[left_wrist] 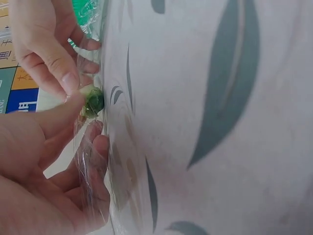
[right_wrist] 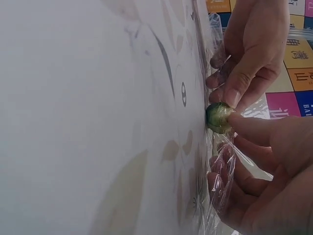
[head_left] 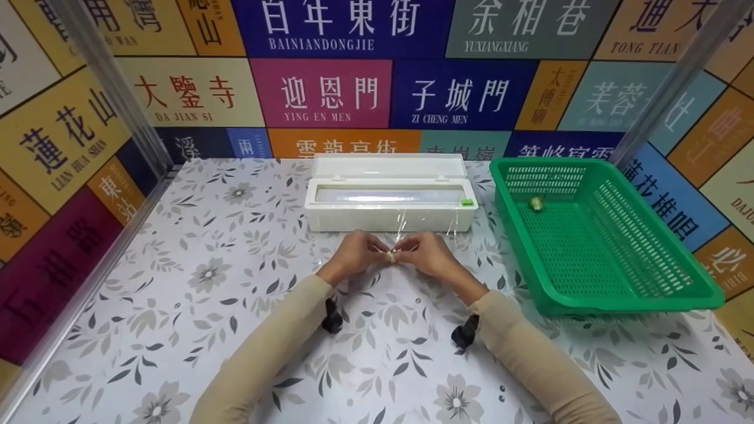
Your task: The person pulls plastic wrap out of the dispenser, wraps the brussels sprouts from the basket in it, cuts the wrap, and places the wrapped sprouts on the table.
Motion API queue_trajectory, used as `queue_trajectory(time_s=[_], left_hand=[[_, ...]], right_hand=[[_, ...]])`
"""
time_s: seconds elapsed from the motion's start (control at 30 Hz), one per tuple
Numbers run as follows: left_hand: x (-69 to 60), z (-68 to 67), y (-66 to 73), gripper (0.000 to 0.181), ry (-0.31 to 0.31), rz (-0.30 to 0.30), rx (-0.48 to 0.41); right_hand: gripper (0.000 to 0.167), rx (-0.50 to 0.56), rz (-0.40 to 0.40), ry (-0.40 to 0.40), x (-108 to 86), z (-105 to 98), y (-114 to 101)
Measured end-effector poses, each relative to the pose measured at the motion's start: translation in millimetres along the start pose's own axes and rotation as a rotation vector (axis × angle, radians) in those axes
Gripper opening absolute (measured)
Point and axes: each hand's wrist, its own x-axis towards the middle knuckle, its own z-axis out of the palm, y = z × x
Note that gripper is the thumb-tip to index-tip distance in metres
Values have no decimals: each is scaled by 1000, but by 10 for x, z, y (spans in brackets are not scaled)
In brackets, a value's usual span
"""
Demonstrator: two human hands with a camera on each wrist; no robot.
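Note:
A small green Brussels sprout [left_wrist: 94, 102] with a pale base lies at the tabletop between both hands, with clear cling film [left_wrist: 88, 161] around it. My left hand [head_left: 359, 253] and my right hand [head_left: 425, 252] meet over it. Their thumbs and forefingers pinch the film against the sprout. In the right wrist view, the film [right_wrist: 227, 166] also runs over the lower fingers of the right hand. Loose, shiny film stretches toward a white cling film dispenser [head_left: 389, 220] just beyond the hands. How much of the sprout is covered cannot be told.
The dispenser's lid [head_left: 389, 166] stands raised, and a green slider [head_left: 466, 202] sits at its right end. To the right is a green plastic basket [head_left: 589, 303] with one small wrapped sprout [head_left: 536, 204] inside. A leaf-patterned cloth [head_left: 235, 330] covers the table; printed panels [head_left: 330, 94] stand behind.

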Motion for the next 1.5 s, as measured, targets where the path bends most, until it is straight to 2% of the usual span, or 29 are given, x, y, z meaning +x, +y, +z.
queue_trajectory(time_s=[0.13, 0.3, 0.53, 0.67, 0.8, 0.93, 1.07, 1.2, 1.5], left_hand=[[6, 2, 5, 15, 23, 12, 21], [21, 12, -3, 15, 37, 16, 20], [52, 19, 25, 19, 51, -70, -6], [60, 20, 34, 20, 93, -51, 0], [53, 26, 46, 21, 93, -42, -7], [56, 33, 61, 22, 96, -21, 28], [67, 39, 77, 23, 91, -20, 53], [89, 44, 79, 27, 99, -33, 55], [172, 54, 70, 18, 146, -38, 37]], right_hand=[[22, 8, -12, 44, 10, 1, -35], [21, -5, -30, 31, 30, 14, -49], [34, -40, -23, -6, 51, 18, -68], [38, -77, -2, -14, 88, 15, -75], [38, -88, 23, -17, 134, 10, -74], [35, -65, 36, -5, 183, 19, -65], [32, -31, 9, 18, 220, 36, -39], [27, -49, -17, 37, 232, 54, -15], [26, -80, 11, 79, 231, 48, -36]])
